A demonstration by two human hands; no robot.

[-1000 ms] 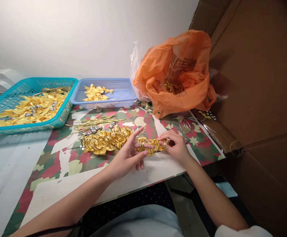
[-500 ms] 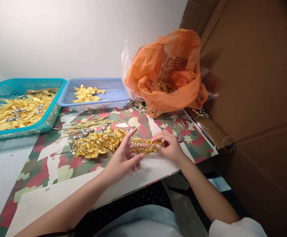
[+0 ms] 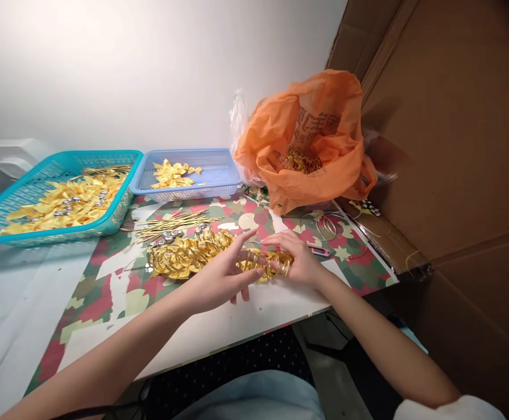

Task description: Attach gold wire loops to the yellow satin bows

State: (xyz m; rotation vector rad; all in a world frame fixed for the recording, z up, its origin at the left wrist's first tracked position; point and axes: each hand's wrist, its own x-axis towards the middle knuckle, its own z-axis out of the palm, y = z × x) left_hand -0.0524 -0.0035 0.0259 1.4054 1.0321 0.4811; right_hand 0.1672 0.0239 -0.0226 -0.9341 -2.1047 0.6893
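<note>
Gold wire rings with yellow ribbon bows (image 3: 254, 262) are strung along the outstretched fingers of my left hand (image 3: 223, 274). Its thumb and forefinger stand well apart. My right hand (image 3: 298, 259) curves around the right end of this row, fingers reaching left over the rings and touching them. What its fingertips press on is partly hidden. Just left of my left hand lies a heap of similar yellow bows with gold rings (image 3: 184, 256). Small silver bells (image 3: 167, 237) and a bundle of gold wire strips (image 3: 175, 224) lie behind that heap.
A teal basket (image 3: 123, 210) with yellow bows and bells stands at the left, beside a blue basket (image 3: 214, 189) with several bows. Behind my right hand are an orange plastic bag (image 3: 324, 186), loose wire loops, and a pink-handled tool (image 3: 319, 251). Cardboard (image 3: 455, 146) walls the right side.
The view has shifted, so everything sits farther right in it. My right hand's fingers have loosened and stretched left over the rings. The pink-handled tool shows more fully beside that hand.
</note>
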